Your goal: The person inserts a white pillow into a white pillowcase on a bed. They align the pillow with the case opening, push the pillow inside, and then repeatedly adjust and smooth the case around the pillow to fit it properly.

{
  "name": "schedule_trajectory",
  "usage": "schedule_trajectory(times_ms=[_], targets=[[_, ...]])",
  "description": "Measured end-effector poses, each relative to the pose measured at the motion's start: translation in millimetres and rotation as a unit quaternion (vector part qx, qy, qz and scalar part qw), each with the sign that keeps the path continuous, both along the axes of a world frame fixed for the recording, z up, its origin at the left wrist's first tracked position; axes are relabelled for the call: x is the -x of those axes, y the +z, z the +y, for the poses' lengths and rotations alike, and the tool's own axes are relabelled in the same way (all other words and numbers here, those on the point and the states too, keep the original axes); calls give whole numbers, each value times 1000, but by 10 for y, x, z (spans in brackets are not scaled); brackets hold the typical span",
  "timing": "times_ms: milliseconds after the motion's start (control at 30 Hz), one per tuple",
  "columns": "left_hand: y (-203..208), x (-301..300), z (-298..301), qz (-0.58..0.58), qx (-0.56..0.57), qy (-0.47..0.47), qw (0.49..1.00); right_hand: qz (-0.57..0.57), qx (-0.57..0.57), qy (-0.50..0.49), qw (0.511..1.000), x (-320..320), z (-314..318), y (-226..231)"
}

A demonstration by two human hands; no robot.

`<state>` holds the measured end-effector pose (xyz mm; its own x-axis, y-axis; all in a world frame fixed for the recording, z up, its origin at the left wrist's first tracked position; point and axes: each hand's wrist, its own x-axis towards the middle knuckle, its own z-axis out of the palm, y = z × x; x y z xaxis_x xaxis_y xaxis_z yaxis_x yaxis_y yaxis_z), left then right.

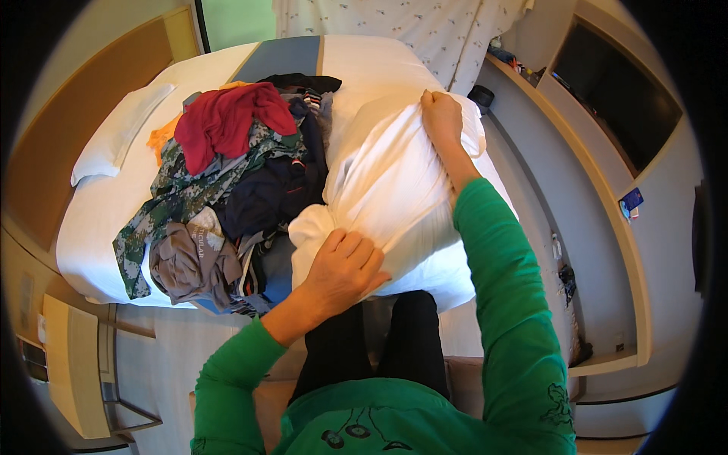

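Observation:
A large piece of white cloth point(379, 174) is stretched over the near right part of the bed; whether it is a garment or bedding I cannot tell. My right hand point(442, 120) is closed on its far right edge, pulling up folds. Closer to me, my left hand point(343, 267) grips the near left edge with curled fingers. Taut creases run between the two hands. Left of the cloth lies a heap of clothes: a red garment point(231, 125) on top, a camouflage jacket point(178, 182), a dark navy garment point(273, 189) and a brownish garment point(193, 262).
The bed point(371, 61) has white sheets, a blue runner point(280, 57) and a white pillow point(121, 133) at the left. On the right wall hang a long shelf point(599, 174) and a dark television point(618, 91). A wooden desk or chair point(76, 364) stands at the lower left.

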<state>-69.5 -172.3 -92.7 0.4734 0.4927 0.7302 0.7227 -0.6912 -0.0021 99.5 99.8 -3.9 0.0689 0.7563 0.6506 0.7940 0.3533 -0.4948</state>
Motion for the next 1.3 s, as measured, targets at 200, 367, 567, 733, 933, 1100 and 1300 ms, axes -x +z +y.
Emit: schedule_trajectory(times_ms=[200, 367, 567, 733, 933, 1100, 1300], targets=[[-427, 47, 54, 21, -79, 52, 995, 34, 103, 275, 955, -357, -784, -296], [-559, -90, 103, 2, -86, 48, 995, 103, 170, 364, 910, -753, -1341, -175], [-514, -115, 144, -13, -111, 49, 992, 2, -97, 218, 971, -1032, -2091, -257], [-464, -147, 182, -27, -102, 66, 992, -61, -143, 225, 962, -859, -2240, -722], [-430, -164, 144, -40, -94, 87, 991, -151, -222, 253, 930, -884, -2260, -930], [-448, -255, 155, -52, -95, 87, 990, -204, -217, 254, 920, -1010, -2330, -954], [-320, -417, 189, -100, -113, 85, 985, -167, -280, 223, 919, -953, -2121, -1026]])
